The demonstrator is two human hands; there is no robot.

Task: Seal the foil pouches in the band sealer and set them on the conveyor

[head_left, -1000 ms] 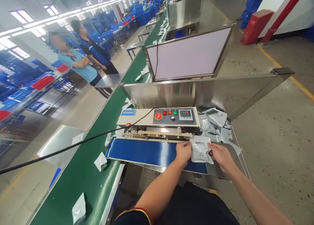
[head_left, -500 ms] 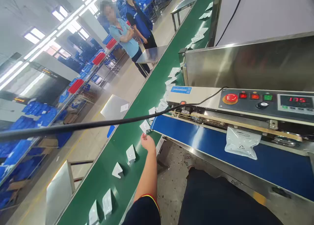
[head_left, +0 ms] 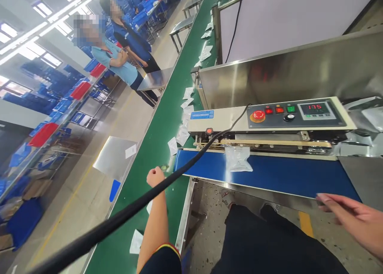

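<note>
My left hand (head_left: 155, 177) is curled closed over the green conveyor belt (head_left: 152, 146), with nothing showing in it. Just beyond it lies a small white pouch (head_left: 172, 145), apart from my fingers. Another white pouch (head_left: 136, 242) lies beside my left forearm, and one more is partly hidden behind that arm. At the right, my right hand (head_left: 353, 218) is open with fingers stretched out, near the front edge of the blue belt (head_left: 278, 176). A clear-white sealed pouch (head_left: 239, 159) lies on that belt, its upper edge at the band sealer (head_left: 221, 120).
A thick black cable (head_left: 167, 182) crosses the view in front of my left forearm. The control panel (head_left: 293, 112) reads 175. Silvery pouches (head_left: 365, 126) lie at the far right. Two people (head_left: 119, 58) stand beyond the conveyor near metal stools (head_left: 155, 80).
My left hand has drawn away from a pouch by the blue belt's end. My right hand has come into view. The pouch on the blue belt sits further left along the sealer. The view has turned right.
</note>
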